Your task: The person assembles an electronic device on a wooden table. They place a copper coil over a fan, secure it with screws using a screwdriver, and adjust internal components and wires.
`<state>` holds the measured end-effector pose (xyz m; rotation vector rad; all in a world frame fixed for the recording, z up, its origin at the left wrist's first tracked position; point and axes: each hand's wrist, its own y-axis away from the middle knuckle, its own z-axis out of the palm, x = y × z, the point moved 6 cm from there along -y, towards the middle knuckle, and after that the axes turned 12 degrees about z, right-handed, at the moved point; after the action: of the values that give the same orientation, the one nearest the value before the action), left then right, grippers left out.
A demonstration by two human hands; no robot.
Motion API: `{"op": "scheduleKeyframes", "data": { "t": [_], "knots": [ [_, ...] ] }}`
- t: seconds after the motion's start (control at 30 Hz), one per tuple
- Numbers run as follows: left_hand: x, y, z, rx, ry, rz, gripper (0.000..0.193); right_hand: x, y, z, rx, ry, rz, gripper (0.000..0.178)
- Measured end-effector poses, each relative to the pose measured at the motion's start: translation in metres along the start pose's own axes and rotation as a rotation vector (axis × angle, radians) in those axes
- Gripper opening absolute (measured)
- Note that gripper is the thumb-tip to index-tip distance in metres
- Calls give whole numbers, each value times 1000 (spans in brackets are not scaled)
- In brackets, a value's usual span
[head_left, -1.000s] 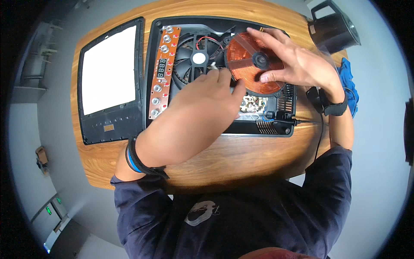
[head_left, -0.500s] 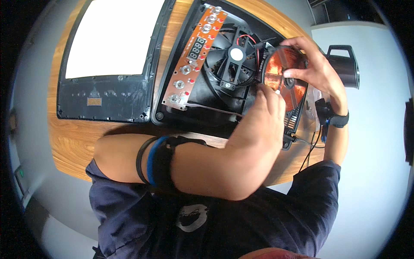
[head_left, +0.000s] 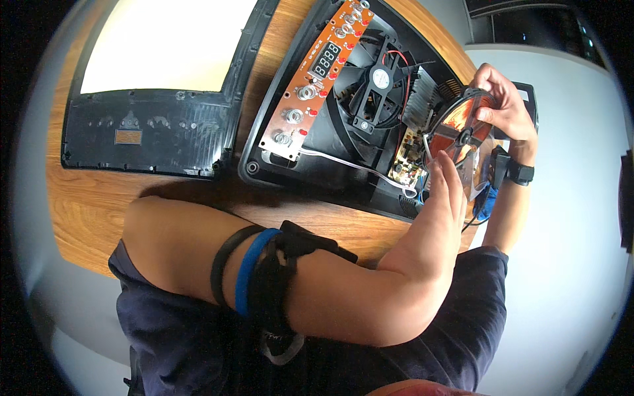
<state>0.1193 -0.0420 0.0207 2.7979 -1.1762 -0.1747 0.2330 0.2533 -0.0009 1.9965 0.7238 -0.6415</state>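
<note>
A round copper induction coil (head_left: 454, 120) on a dark spoked holder is tilted up over the right side of a black cooker base (head_left: 310, 179). My right hand (head_left: 505, 109) grips its far right rim, thumb on top. At the coil's near edge is my left hand (head_left: 444, 191), fingers straight and together, the thumb hidden. Under the coil, a power circuit board (head_left: 408, 158) and a finned metal heat sink (head_left: 421, 99) show. A black fan (head_left: 380, 79) sits mid-base. An orange-brown display board (head_left: 294, 99) with small springs lies along the base's left side.
A black-framed cover panel (head_left: 148, 145) with a pale sheet lies on the wooden table (head_left: 86, 204), left of the base. A thin white cable (head_left: 350, 164) runs from the display board across the base. Past my right hand stands a dark container (head_left: 529, 99), partly hidden.
The coil has been lifted and tilted to the right, uncovering the heat sink and power board. Both hands moved right with it. The view has shifted a little.
</note>
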Motion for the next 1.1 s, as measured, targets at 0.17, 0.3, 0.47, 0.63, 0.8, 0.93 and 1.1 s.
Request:
{"op": "scheduleKeyframes", "data": {
  "t": [0.17,0.3,0.47,0.63,0.8,0.93,1.1],
  "knots": [
    [4,10,-5,-17,-32,23,102,-14,5,13,-97,-15,59,45],
    [3,8,-3,-123,-23,67,99,-19,-8,34,-34,110,89,46],
    [3,2,0,-127,20,77,96,-27,-11,41,6,228,61,45],
    [5,0,1,-147,-56,82,97,-34,-13,51,98,381,43,40],
    [4,3,6,-170,-114,88,97,-27,-23,52,105,377,64,42],
    [-1,5,6,-199,-111,96,102,-37,-22,57,137,459,53,43],
    [4,-1,7,-220,-111,66,105,-42,-14,59,166,492,39,45]
  ]
}}
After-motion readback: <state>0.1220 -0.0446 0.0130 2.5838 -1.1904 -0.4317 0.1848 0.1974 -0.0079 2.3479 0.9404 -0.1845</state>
